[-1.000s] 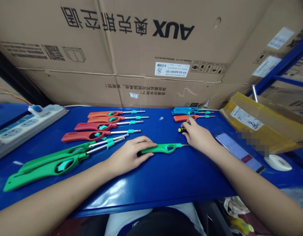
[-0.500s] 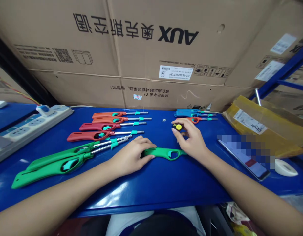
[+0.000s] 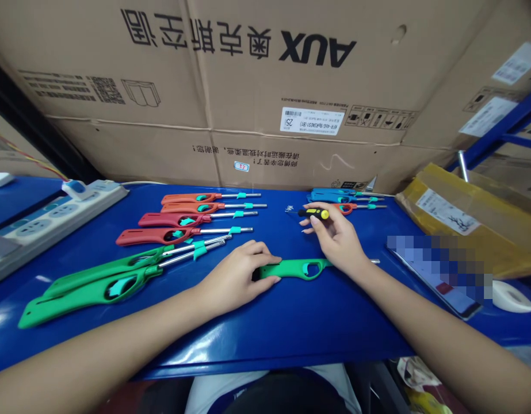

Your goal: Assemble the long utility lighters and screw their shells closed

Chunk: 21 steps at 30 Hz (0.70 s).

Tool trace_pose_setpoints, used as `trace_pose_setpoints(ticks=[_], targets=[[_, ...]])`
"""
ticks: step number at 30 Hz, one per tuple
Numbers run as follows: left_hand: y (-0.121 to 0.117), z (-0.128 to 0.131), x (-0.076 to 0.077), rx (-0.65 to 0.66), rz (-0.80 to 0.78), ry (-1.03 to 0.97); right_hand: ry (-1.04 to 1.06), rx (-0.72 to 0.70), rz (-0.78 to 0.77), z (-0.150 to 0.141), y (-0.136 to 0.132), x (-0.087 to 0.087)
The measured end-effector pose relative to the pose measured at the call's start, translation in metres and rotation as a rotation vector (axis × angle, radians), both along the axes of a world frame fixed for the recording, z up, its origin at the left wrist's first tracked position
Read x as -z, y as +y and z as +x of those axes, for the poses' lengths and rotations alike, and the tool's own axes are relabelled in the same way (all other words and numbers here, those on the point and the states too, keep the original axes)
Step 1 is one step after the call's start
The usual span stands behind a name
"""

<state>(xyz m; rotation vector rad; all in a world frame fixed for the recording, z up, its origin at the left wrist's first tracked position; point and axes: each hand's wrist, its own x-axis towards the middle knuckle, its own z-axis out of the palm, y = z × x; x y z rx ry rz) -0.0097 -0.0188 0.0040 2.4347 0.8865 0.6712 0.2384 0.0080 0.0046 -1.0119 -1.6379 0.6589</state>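
Observation:
My left hand (image 3: 237, 276) lies closed over the rear end of a green long-necked lighter (image 3: 297, 268) that rests flat on the blue table (image 3: 274, 322). My right hand (image 3: 336, 238) hovers just above the lighter's middle and pinches a small screwdriver (image 3: 313, 213) with a black and yellow handle, its thin shaft pointing left. The lighter's metal tip shows to the right of my wrist.
Two green lighters (image 3: 101, 282) and several red and orange ones (image 3: 183, 221) lie in a row at the left. Blue and orange lighters (image 3: 343, 200) sit at the back right. A power strip (image 3: 41, 221), a phone (image 3: 438, 276), a tape roll (image 3: 511, 296), a yellow parcel (image 3: 463, 218) and large cardboard boxes (image 3: 248, 86) surround them.
My right hand picked the screwdriver up off the table behind the lighter and now holds it raised and level. My left hand stayed on the green lighter.

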Motion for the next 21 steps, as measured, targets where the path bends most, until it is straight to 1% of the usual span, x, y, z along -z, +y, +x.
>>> trace_pose_setpoints(ticks=[3, 5, 7, 10, 12, 14, 16, 18, 21], targets=[[-0.001, 0.000, 0.001, 0.017, 0.045, 0.010, 0.010, -0.008, -0.012, -0.001, 0.000, -0.001], [-0.002, 0.000, 0.001, 0.020, 0.062, 0.022, 0.041, 0.009, 0.005, -0.002, -0.001, -0.005], [-0.003, -0.001, 0.001, 0.018, 0.039, 0.017, 0.103, 0.052, 0.045, -0.002, -0.003, -0.012], [-0.005, 0.000, 0.000, 0.040, -0.028, -0.018, 0.223, 0.129, 0.095, -0.001, -0.009, -0.030], [-0.006, 0.002, 0.000, 0.068, -0.064, -0.037, 0.335, 0.118, 0.070, 0.000, -0.015, -0.043], [-0.008, 0.003, 0.000, 0.089, -0.095, -0.051, 0.409, 0.087, -0.015, -0.002, -0.021, -0.056], [-0.009, 0.005, -0.001, 0.083, -0.121, -0.072, 0.440, 0.029, -0.099, -0.007, -0.026, -0.064], [-0.010, 0.007, -0.003, 0.049, -0.140, -0.118, 0.460, -0.039, -0.157, -0.014, -0.027, -0.065], [-0.009, 0.007, -0.008, -0.020, -0.170, -0.221, 0.490, -0.114, -0.256, -0.021, -0.023, -0.054]])
